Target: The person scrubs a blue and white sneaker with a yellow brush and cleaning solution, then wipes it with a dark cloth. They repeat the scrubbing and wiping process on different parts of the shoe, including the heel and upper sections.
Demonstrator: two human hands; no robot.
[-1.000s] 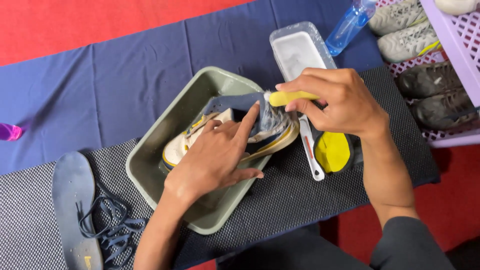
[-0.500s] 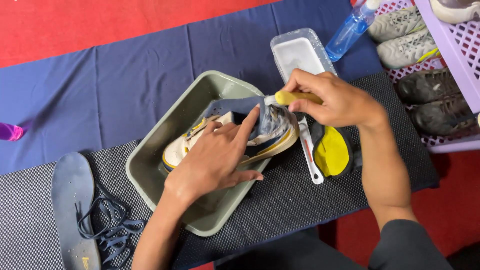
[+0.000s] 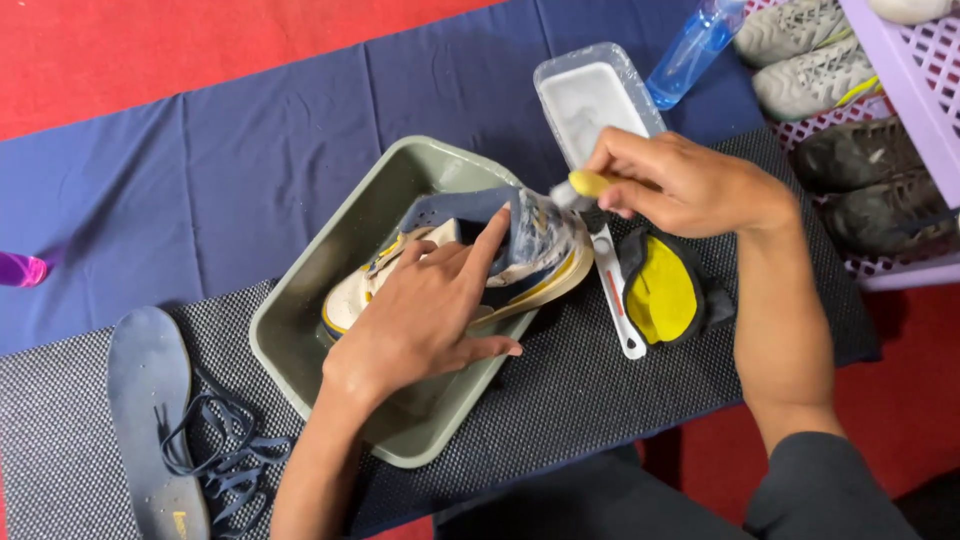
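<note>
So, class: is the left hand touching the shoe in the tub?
Touching. The head view shows the left hand pressed flat on the shoe, its fingers spread over the upper, with no gap.

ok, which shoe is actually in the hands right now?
The blue, cream and yellow shoe in the grey-green tub. The left hand presses on it; the right hand works its heel with a yellow-handled brush. The others sit untouched at upper right.

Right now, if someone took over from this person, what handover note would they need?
Left hand: pressed on the shoe, steadying it in the green basin.
Right hand: gripping a yellow-handled brush at the shoe's foamy heel.
Nearby: white tool and yellow cloth on the mesh mat, insole and laces out.
Done: heel lathered.
Left: toe end shows no foam.
</note>
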